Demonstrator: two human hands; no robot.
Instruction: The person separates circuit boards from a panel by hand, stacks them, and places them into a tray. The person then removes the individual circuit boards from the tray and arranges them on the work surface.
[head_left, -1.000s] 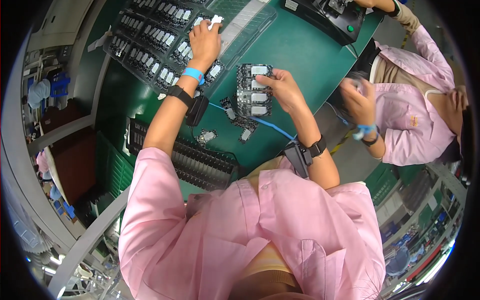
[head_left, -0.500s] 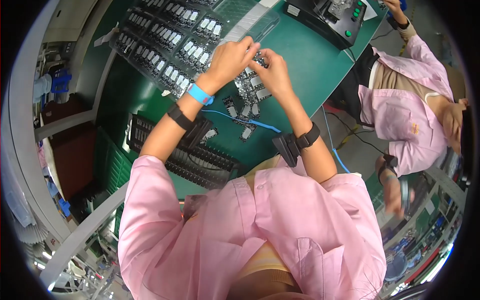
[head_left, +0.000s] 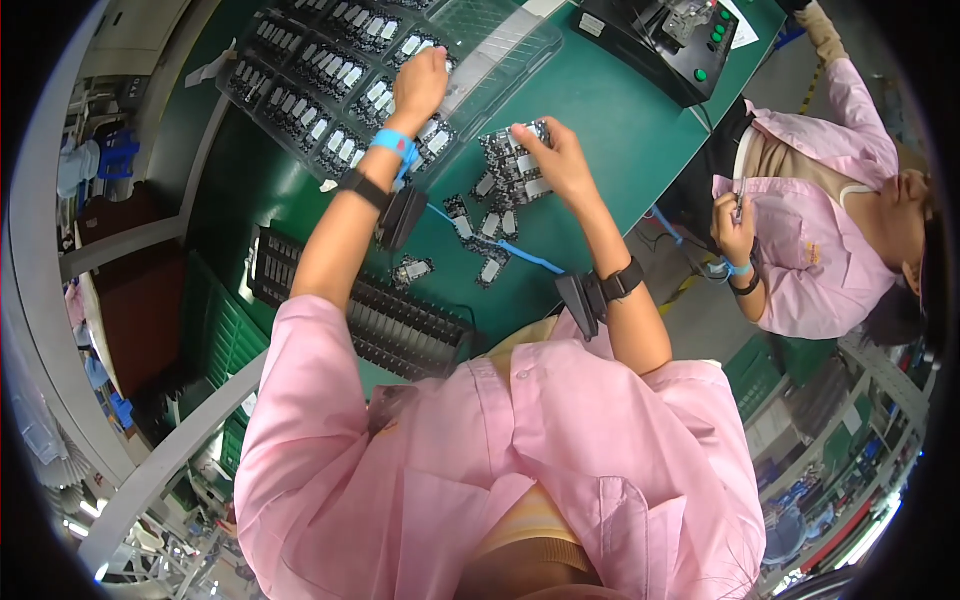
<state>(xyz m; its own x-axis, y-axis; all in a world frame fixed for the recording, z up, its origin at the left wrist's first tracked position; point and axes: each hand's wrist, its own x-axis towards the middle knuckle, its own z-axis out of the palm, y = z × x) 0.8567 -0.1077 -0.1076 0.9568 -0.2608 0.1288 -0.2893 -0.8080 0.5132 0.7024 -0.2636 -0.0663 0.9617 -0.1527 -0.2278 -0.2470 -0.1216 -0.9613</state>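
My left hand (head_left: 421,88) is over the right part of a clear plastic tray (head_left: 470,128), its fingers bunched together. Whatever they may pinch is hidden. Rows of small black circuit boards with pale rectangles (head_left: 338,68) fill the tray's pockets. To the right, my right hand (head_left: 563,163) grips a cluster of circuit boards (head_left: 512,165) by its far right edge, thumb on top. Several loose circuit boards (head_left: 490,222) lie on the green table just nearer to me, and another circuit board (head_left: 413,270) lies apart, further left.
A black rack with rows of slots (head_left: 390,325) lies at the table's near left edge. At the far right stands a black device with green buttons (head_left: 655,45). A blue cord (head_left: 530,258) crosses the table. A co-worker in pink (head_left: 810,230) is beyond the right edge.
My left hand has moved away from my right hand, leftward and farther, over the tray. My right hand has shifted slightly nearer, still at the circuit boards. The co-worker's arms have moved.
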